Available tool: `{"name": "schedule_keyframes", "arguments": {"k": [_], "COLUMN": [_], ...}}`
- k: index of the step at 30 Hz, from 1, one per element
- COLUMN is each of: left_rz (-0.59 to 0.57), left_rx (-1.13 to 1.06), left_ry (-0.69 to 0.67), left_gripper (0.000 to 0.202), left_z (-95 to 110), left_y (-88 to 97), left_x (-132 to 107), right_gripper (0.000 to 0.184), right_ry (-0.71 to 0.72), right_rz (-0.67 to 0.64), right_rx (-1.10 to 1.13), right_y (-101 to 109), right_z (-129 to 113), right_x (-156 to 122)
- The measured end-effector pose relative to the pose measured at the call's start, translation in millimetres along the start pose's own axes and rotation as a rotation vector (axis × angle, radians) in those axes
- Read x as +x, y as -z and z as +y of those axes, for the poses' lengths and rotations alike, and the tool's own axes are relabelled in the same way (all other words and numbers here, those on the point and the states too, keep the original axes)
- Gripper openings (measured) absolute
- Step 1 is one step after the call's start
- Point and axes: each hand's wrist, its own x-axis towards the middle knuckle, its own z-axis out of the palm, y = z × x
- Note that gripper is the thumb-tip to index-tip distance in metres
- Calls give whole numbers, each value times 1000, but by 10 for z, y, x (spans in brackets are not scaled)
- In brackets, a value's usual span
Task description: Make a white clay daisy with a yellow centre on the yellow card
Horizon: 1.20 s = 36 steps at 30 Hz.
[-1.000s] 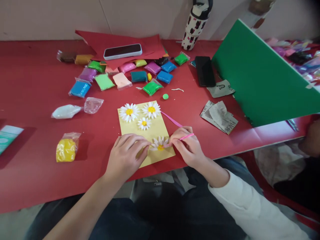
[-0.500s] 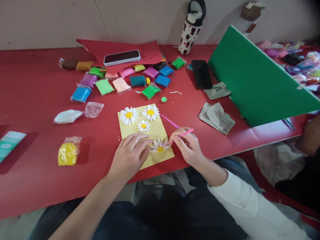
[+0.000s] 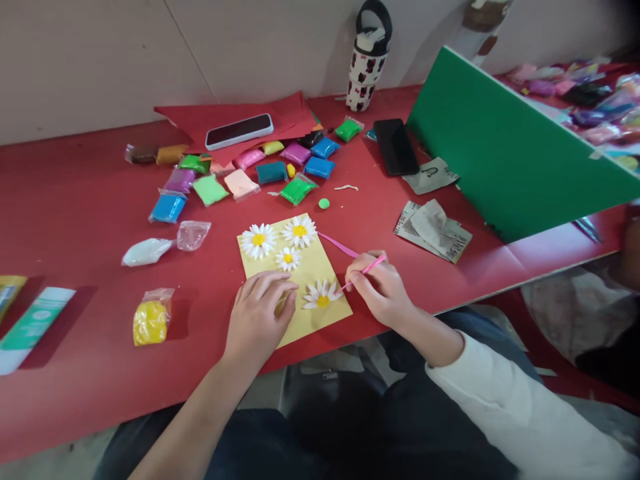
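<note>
A yellow card (image 3: 280,330) lies on the red table with white clay daisies on it. Three daisies sit at its far end, one being the small daisy (image 3: 287,259). Nearer me is a daisy (image 3: 323,297) with a yellow centre and a gap in its petals on the near side. My right hand (image 3: 377,288) grips a pink clay tool (image 3: 373,265), its thin tip at this daisy's right petals. My left hand (image 3: 263,310) rests on the card's left side, fingers curved and apart, holding nothing. A second pink tool (image 3: 337,245) lies beyond my right hand, partly hidden.
Several clay packets, such as a green packet (image 3: 299,189), lie behind the card. To the left are a yellow clay bag (image 3: 151,322) and a glue tube (image 3: 37,327). Newspaper scraps (image 3: 434,230), a black phone (image 3: 396,147) and a standing green board (image 3: 515,153) are right; a tumbler (image 3: 367,67) stands behind.
My left hand has drawn back slightly from the near daisy, its fingertips now clear of the petals. The tool tip has shifted a little outward along the right petals. The view has turned slightly left.
</note>
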Motion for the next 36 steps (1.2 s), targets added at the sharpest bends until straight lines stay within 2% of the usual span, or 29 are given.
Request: {"name": "schedule_keyframes", "arguments": {"k": [4, 7, 10, 14, 17, 19, 20, 22, 26, 28, 31, 36], "left_rz": [6, -5, -44, -43, -36, -48, -56, -74, -88, -71, -52, -77], "left_rx": [53, 84, 88, 55, 35, 26, 19, -4, -21, -10, -20, -97], "left_ry": [-53, -100, -108, -103, -101, -94, -89, -80, -68, -63, -76, -139], "left_gripper": [7, 9, 13, 12, 9, 7, 7, 6, 8, 10, 12, 15], "left_z": [-10, -21, -25, 1, 30, 42, 43, 37, -16, -60, -140, -245], "left_y": [56, 92, 104, 85, 66, 59, 58, 57, 44, 31, 24, 67], "left_x": [-50, -101, -122, -100, -79, -75, -75, -75, -41, -2, 52, 23], "right_gripper": [25, 25, 24, 24, 23, 23, 24, 25, 21, 20, 18, 15], "right_ry": [-31, -126, -164, -74, 49, 113, 127, 107, -121, -213, -268, -273], "right_rz": [60, 115, 108, -33, -193, -231, -212, -88, 231, 334, 414, 446], "right_rx": [-10, 93, 198, 246, 172, 112, 109, 192, 489, 562, 595, 565], "right_y": [84, 120, 114, 57, 20, 16, 19, 29, 20, -1, -32, -59], "right_z": [82, 148, 157, 85, 33, 18, 19, 35, 133, 198, 274, 313], "right_x": [46, 75, 81, 56, 37, 29, 27, 25, 48, 71, 102, 108]}}
